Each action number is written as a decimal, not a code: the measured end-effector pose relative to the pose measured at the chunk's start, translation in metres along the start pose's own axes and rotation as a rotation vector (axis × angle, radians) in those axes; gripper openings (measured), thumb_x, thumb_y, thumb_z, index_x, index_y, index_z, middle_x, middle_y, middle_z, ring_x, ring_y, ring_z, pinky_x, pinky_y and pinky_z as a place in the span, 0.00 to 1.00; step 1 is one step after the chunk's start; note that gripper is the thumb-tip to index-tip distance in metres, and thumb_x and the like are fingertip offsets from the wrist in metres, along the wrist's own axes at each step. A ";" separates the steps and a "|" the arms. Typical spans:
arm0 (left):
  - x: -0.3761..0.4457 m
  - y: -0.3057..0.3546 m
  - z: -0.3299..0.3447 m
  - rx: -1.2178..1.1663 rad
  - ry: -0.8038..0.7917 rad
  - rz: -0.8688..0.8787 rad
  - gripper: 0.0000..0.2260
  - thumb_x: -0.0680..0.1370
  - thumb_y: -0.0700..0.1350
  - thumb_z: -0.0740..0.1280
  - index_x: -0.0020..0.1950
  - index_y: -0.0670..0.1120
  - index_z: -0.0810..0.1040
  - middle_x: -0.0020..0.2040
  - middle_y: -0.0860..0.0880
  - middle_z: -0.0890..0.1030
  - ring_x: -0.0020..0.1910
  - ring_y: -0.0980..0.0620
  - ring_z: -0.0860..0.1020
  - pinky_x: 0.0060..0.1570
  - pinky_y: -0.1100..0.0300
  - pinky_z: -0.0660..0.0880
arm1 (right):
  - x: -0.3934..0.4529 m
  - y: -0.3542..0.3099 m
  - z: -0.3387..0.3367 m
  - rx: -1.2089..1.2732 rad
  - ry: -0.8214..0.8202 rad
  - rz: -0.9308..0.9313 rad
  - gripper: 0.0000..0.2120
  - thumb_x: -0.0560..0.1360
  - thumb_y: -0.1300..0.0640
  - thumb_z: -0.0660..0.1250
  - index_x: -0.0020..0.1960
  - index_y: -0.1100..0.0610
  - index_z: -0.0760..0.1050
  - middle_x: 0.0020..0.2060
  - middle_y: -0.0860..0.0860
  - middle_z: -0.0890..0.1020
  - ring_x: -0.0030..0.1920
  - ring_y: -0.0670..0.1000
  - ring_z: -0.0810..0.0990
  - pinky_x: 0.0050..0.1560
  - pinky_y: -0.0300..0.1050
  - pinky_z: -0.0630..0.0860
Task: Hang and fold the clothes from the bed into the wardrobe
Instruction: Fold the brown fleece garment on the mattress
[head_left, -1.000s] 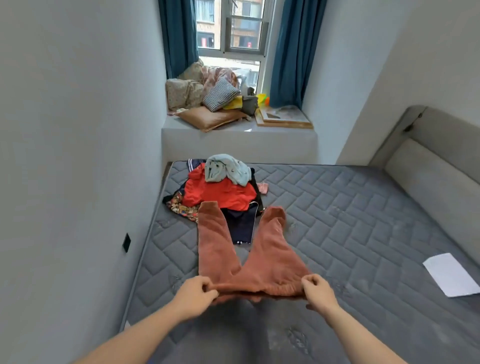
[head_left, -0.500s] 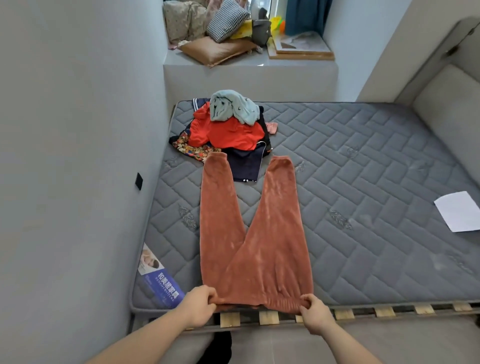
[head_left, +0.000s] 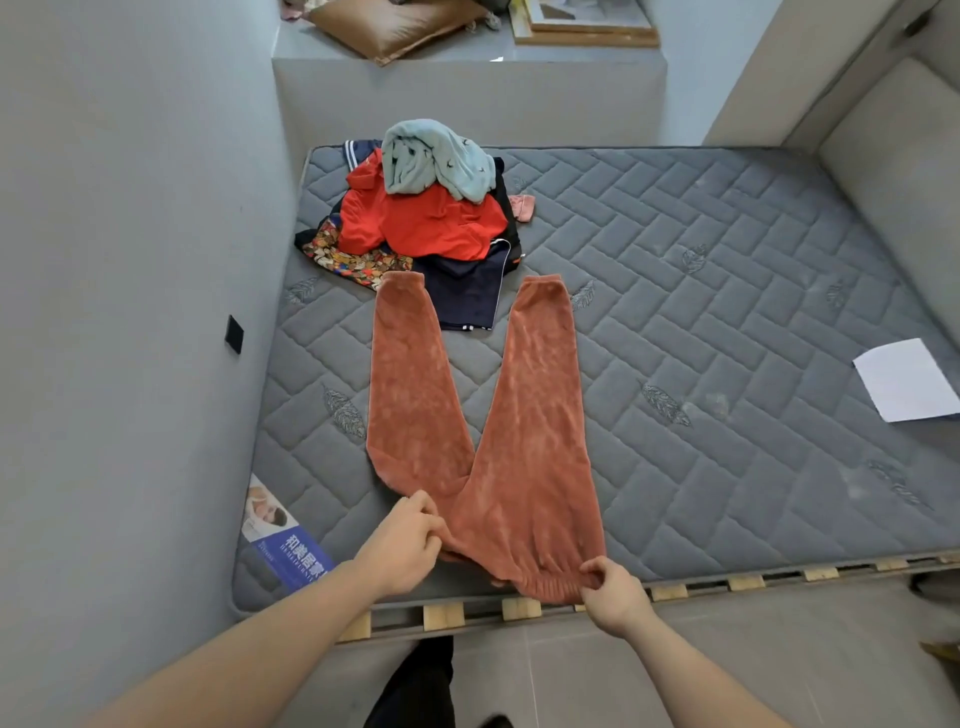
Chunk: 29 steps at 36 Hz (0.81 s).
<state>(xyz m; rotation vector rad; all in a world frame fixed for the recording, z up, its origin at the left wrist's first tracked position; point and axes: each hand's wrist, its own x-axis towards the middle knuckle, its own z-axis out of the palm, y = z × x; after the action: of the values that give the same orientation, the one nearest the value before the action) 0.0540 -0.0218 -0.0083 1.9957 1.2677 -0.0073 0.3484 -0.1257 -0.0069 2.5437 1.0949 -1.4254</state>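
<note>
Rust trousers (head_left: 488, 415) flat on mattress (head_left: 727, 322), waistband at edge, both hands (head_left: 405, 551) pinching it

place: home bedroom | evidence: mattress (head_left: 675, 322), padded headboard (head_left: 893, 171), clothes pile (head_left: 426, 208)

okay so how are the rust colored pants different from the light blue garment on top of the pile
The rust pants lie spread flat on the mattress, legs apart in a V; the light blue garment sits crumpled atop the clothes pile. The pants are gripped at the waistband by the left hand and right hand; the blue garment is untouched. Both look soft and fleecy.
</note>
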 end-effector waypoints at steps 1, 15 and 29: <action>0.010 0.002 0.000 -0.003 -0.008 0.018 0.13 0.80 0.40 0.60 0.49 0.49 0.85 0.52 0.54 0.69 0.52 0.55 0.69 0.59 0.64 0.68 | 0.005 -0.001 -0.001 0.005 -0.005 0.012 0.16 0.74 0.62 0.66 0.60 0.52 0.79 0.59 0.53 0.83 0.60 0.54 0.80 0.58 0.40 0.73; 0.121 0.076 0.059 -0.030 -0.230 0.357 0.22 0.73 0.37 0.62 0.65 0.48 0.81 0.62 0.52 0.81 0.63 0.52 0.72 0.68 0.61 0.66 | 0.094 0.036 -0.009 0.105 -0.211 0.080 0.10 0.74 0.66 0.71 0.49 0.52 0.85 0.42 0.46 0.83 0.36 0.41 0.77 0.36 0.28 0.71; 0.170 0.106 0.228 0.015 -0.661 0.253 0.23 0.75 0.30 0.64 0.69 0.43 0.77 0.61 0.47 0.83 0.64 0.44 0.77 0.63 0.54 0.73 | 0.207 0.104 -0.055 -0.109 -0.118 0.059 0.19 0.74 0.66 0.62 0.45 0.44 0.84 0.40 0.45 0.82 0.38 0.45 0.79 0.39 0.34 0.73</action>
<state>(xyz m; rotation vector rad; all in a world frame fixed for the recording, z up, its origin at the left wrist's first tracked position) 0.3071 -0.0498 -0.1735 1.9158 0.5920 -0.5106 0.5187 -0.0687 -0.1631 2.3654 1.0395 -1.4389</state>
